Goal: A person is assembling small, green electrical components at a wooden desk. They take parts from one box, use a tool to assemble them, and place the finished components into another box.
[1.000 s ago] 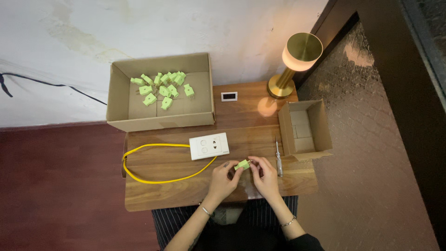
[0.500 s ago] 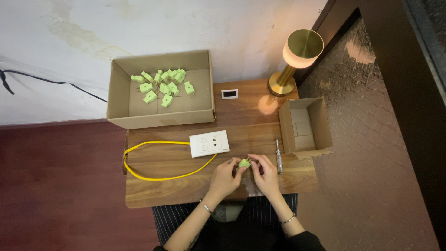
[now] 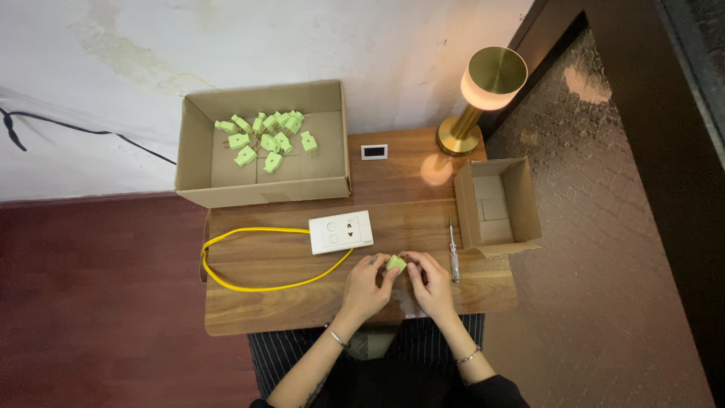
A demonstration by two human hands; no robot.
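While both hands are meeting at the table's (image 3: 249, 313) front edge, we are pinching a small green plug (image 3: 395, 263) between left hand (image 3: 365, 287) and right hand (image 3: 430, 283), apparently steadying it; the screwdriver (image 3: 453, 257) is lying just right of them.

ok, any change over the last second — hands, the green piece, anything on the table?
Hardly any. Both the left hand and right hand keep pinching the small green plug between them over the table; nothing taken up or let go. The yellow cable, white socket plate, screwdriver, big box of green plugs and small box lie as before.
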